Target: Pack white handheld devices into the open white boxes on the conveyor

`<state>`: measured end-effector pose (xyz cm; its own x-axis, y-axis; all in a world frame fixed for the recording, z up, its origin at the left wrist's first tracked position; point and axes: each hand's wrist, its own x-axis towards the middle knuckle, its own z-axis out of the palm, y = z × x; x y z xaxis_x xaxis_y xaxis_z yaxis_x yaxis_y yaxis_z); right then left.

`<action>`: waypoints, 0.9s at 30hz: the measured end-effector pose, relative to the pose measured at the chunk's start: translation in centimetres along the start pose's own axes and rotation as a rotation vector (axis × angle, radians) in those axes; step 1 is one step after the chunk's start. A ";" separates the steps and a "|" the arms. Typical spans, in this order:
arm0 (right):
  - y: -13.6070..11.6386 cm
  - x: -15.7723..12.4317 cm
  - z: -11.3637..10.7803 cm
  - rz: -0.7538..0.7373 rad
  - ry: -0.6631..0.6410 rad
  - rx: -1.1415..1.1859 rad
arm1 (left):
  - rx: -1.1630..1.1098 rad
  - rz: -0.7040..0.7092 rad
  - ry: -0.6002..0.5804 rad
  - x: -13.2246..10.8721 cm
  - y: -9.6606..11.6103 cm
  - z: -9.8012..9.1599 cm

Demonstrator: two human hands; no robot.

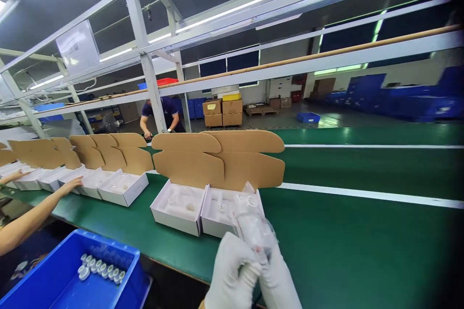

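Both my hands wear white gloves, low in the view right of the middle. A white plastic part in a clear bag is held between them, its slotted end pointing away from me. My left hand is closed, thumb and fingers pinched at the near end of the bag. My right hand lies along the bag's right side, partly hidden behind it, and grips it. Just beyond is an open white box with a white ring-shaped piece inside. Left of it stands another open box holding bagged white parts.
More open boxes line the green bench to the left, where another person's arms reach in. A blue bin with several white fittings sits low left. A person stands across the bench behind a white frame post.
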<state>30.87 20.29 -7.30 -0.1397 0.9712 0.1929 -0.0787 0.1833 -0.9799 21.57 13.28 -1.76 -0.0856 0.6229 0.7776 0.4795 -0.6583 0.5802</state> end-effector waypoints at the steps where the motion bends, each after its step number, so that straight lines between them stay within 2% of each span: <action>1: -0.6 -0.3 0.1 -0.005 0.006 -0.017 | -0.005 -0.006 -0.001 0.2 0.3 -0.1; 2: -1.2 -0.5 0.2 -0.008 0.014 -0.033 | 0.018 0.018 -0.027 0.3 0.5 -0.3; 4: -2.2 -0.8 0.3 -0.031 0.029 -0.072 | 0.068 0.114 -0.178 0.6 0.8 -0.7; 5: -2.5 -0.8 0.2 -0.050 0.041 -0.087 | 0.057 0.113 -0.253 0.7 0.7 -1.0; 6: -2.8 -0.8 0.0 -0.074 0.052 -0.101 | 0.018 0.042 -0.285 0.9 0.6 -1.2; 7: -2.9 -0.8 -0.1 -0.099 0.062 -0.118 | -0.045 -0.086 -0.263 1.2 0.3 -1.4; 10: -2.6 -1.1 -0.5 -0.143 0.072 -0.212 | -0.288 -0.527 -0.038 2.1 -1.0 -1.4; 11: -2.4 -1.3 -0.6 -0.150 0.058 -0.269 | -0.397 -0.619 -0.013 2.3 -1.5 -1.2; 15: -1.6 -2.1 -1.4 -0.240 -0.092 -0.510 | -0.991 -0.911 -0.093 2.2 -3.4 0.3; 16: -1.5 -2.2 -1.8 -0.283 -0.085 -0.549 | -1.107 -0.971 -0.096 1.9 -3.7 0.6; 18: -1.6 -1.9 -2.5 -0.396 0.062 -0.608 | -1.248 -1.030 -0.127 1.2 -3.9 1.2; 20: -2.2 -1.3 -3.1 -0.533 0.283 -0.703 | -1.304 -1.014 -0.159 0.6 -3.9 1.6; 21: -2.8 -0.8 -3.4 -0.607 0.335 -0.773 | -1.322 -0.999 -0.171 0.5 -3.7 1.7; 22: -3.4 -0.4 -3.6 -0.680 0.330 -0.853 | -1.335 -0.989 -0.180 0.4 -3.6 1.8; 24: -4.5 0.0 -4.2 -0.802 0.237 -0.973 | -1.380 -0.986 -0.180 0.5 -3.4 2.1; 27: -5.0 -0.9 -5.5 -0.927 0.058 -0.945 | -1.503 -1.044 -0.134 0.7 -3.0 2.5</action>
<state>36.78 19.36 -2.82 -0.3635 0.4302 0.8263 0.5944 0.7901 -0.1498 22.25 16.78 -3.57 0.2975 0.9545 0.0207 -0.8201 0.2444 0.5174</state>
